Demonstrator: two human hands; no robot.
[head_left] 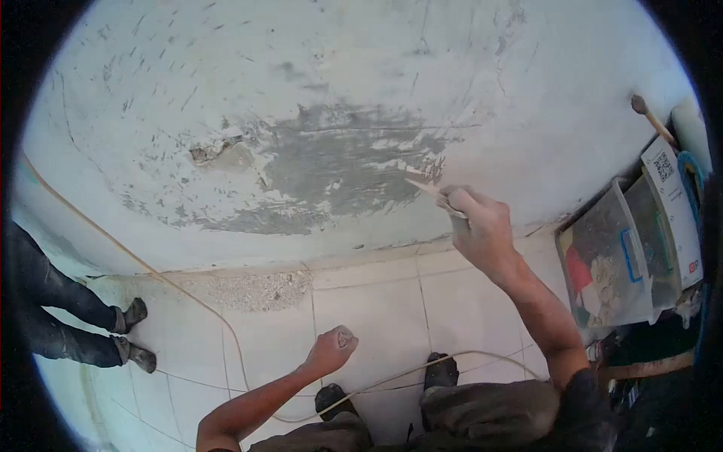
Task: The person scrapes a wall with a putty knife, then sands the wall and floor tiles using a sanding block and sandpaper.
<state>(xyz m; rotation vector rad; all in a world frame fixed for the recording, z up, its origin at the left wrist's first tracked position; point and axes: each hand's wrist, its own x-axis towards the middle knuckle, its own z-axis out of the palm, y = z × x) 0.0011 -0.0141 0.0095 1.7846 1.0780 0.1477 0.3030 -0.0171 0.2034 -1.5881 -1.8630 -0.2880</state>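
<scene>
My right hand [482, 226] is closed around a scraper [431, 190], a thin, pale, flat-bladed tool. Its tip points left and lies right at the edge of a bare grey patch [324, 169] on the white wall [542, 113]. White coating is stripped in ragged streaks there, and a deeper chipped hole [226, 154] shows to the left. My left hand [334, 350] is curled into a dusty fist, low over the tiled floor. I cannot tell whether anything is inside it.
Debris [260, 292] lies along the wall's foot. A pale hose [237, 343] runs down from the left and across by my feet. Another person's legs [75, 309] stand at left. At right are a clear plastic bin [610, 256], a box with a QR code [670, 203] and a wooden-handled tool [654, 118].
</scene>
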